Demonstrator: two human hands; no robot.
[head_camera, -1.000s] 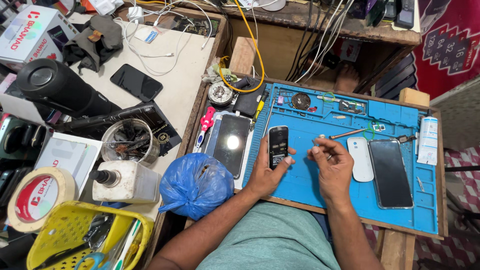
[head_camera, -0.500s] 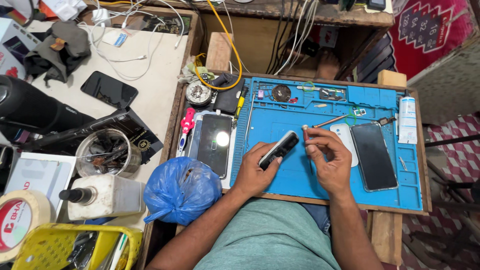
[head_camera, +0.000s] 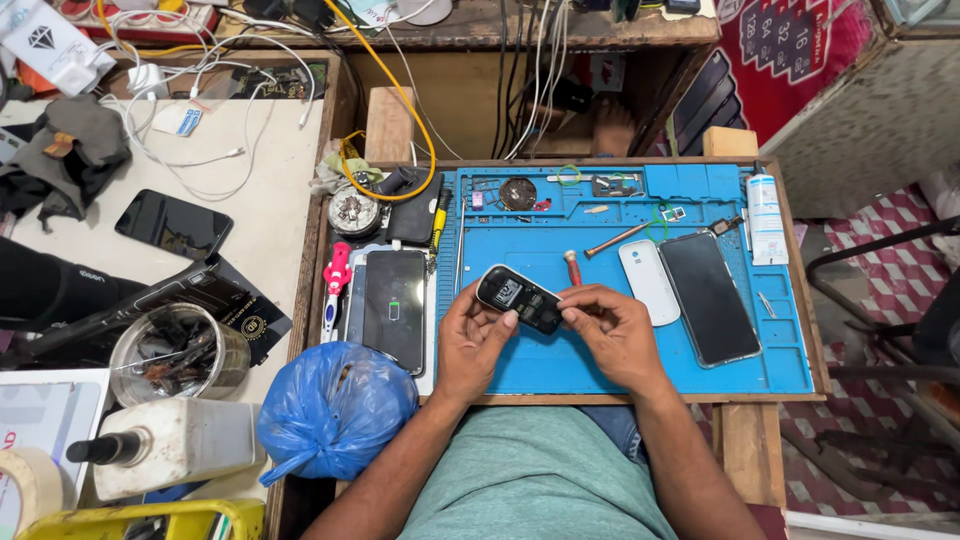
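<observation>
Small black phone (head_camera: 519, 298) was upright in the left hand (head_camera: 474, 345) a second ago, then tilted toward 2 o'clock; now it lies nearly flat, top end toward 10 o'clock, screen up. Right hand (head_camera: 612, 335) earlier sat apart at 3 o'clock of the phone, pinching something thin; now its fingertips touch the phone's lower end, so both hands hold it. Hands have closed together over the blue mat (head_camera: 540, 245).

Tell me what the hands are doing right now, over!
Left hand and right hand both grip the small black phone above the blue mat. Red-handled screwdriver lies just behind. Nothing blocking.
</observation>
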